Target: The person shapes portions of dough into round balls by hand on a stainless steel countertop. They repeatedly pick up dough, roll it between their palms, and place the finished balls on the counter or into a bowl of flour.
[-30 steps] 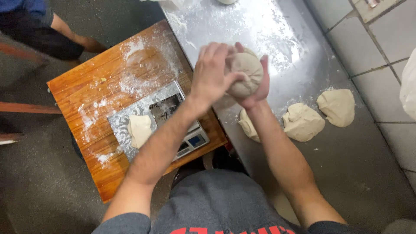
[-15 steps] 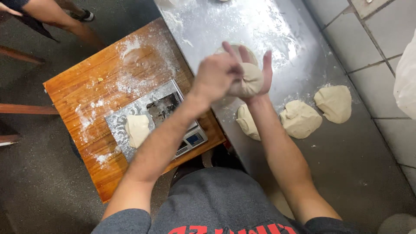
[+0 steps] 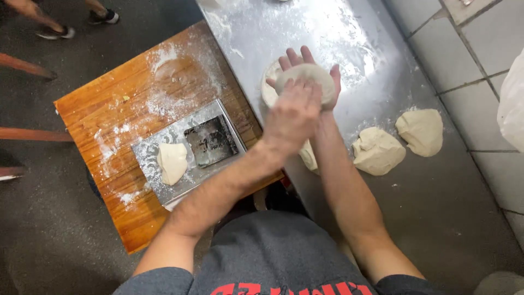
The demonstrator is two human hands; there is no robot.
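Observation:
A flattened round of pale dough (image 3: 311, 76) lies on the open palm of my right hand (image 3: 327, 82), held above a floured steel counter (image 3: 338, 33). My left hand (image 3: 292, 112) presses flat on top of the dough from the near side, so the dough is pinched between both palms. Another pale dough round (image 3: 267, 87) sits on the counter just left of and below my hands, partly hidden. A further piece of dough (image 3: 308, 155) shows between my forearms at the counter's edge.
Two dough lumps (image 3: 377, 150) (image 3: 420, 131) rest on the counter to the right. A floured wooden table (image 3: 109, 114) at left holds a metal scale (image 3: 210, 139) with a dough piece (image 3: 172, 162). Another person's feet (image 3: 103, 16) stand at top left. Tiled wall at right.
The dough ball has been squashed from a thick lump into a flatter disc between my palms. The view has shifted, and the other person at top left has stepped away.

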